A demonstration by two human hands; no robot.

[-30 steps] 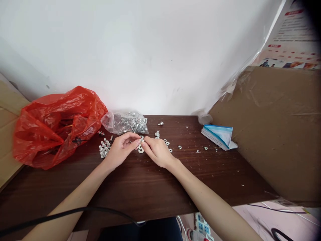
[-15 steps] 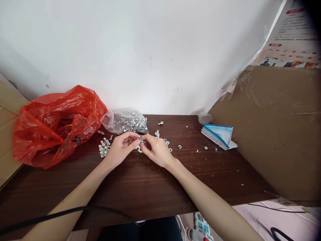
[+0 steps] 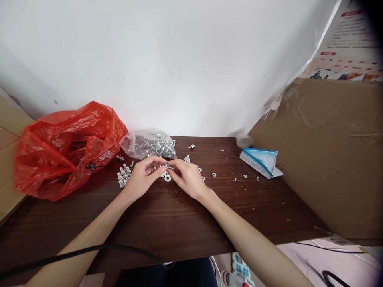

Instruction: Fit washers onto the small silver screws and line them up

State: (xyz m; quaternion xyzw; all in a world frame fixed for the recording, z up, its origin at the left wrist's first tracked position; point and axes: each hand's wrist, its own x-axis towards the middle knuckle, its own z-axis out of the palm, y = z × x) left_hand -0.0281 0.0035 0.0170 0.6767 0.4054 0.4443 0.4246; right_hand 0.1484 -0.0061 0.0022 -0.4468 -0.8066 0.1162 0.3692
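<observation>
Red plastic bag (image 3: 67,153) on brown wooden desk (image 3: 167,227), white wall (image 3: 179,67) behind; left grip (image 3: 145,174) pinched on bolt (image 3: 167,165) near loose washers (image 3: 167,179); right grip (image 3: 189,177) curled around shank (image 3: 171,167), hold unclear; cardboard (image 3: 326,151) far right. Shank plainer than a second ago.

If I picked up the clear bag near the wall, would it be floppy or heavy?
The clear bag would probably feel floppy, since its thin plastic is crumpled at the left end. It's likely heavy for its size, because shiny metal parts fill its right side. Those might slide around inside, as they look loose and jumbled.
</observation>
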